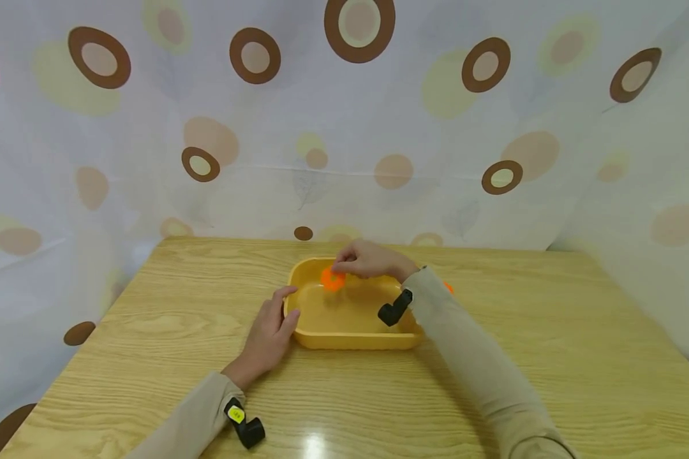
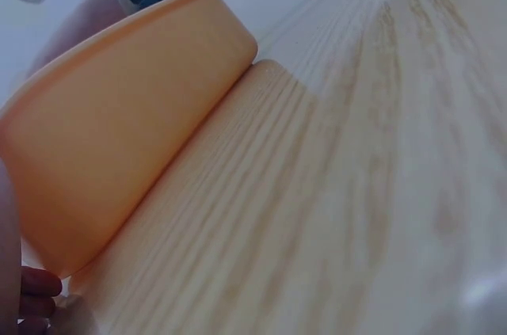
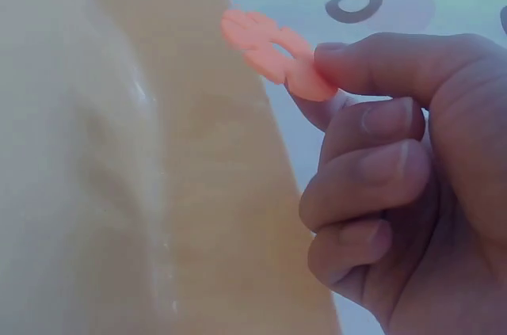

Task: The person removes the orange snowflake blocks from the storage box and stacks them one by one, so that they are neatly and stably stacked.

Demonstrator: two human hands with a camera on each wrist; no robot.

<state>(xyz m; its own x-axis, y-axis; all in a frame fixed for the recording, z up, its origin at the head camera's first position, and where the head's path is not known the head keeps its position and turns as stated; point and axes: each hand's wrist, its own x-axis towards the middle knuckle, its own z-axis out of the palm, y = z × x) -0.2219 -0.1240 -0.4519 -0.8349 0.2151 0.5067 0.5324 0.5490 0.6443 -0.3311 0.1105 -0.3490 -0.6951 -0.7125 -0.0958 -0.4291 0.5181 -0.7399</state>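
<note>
A shallow yellow plastic basin (image 1: 356,342) stands on the wooden table. My right hand (image 1: 373,260) is over its far side and pinches an orange notched disc (image 1: 333,279) with a hole in its middle. In the right wrist view, thumb and index finger hold the disc (image 3: 265,46) by its edge, while the other fingers curl in. My left hand (image 1: 268,333) holds the basin's left end, thumb and a finger at the rim. The left wrist view shows the basin's outer wall (image 2: 119,113) and curled fingertips (image 2: 40,281) low beside it.
Another orange piece (image 1: 449,287) shows just beyond the basin's right end, partly hidden by the right sleeve (image 1: 465,344). A patterned curtain (image 1: 344,127) hangs behind the wooden table (image 1: 551,331) and down both sides.
</note>
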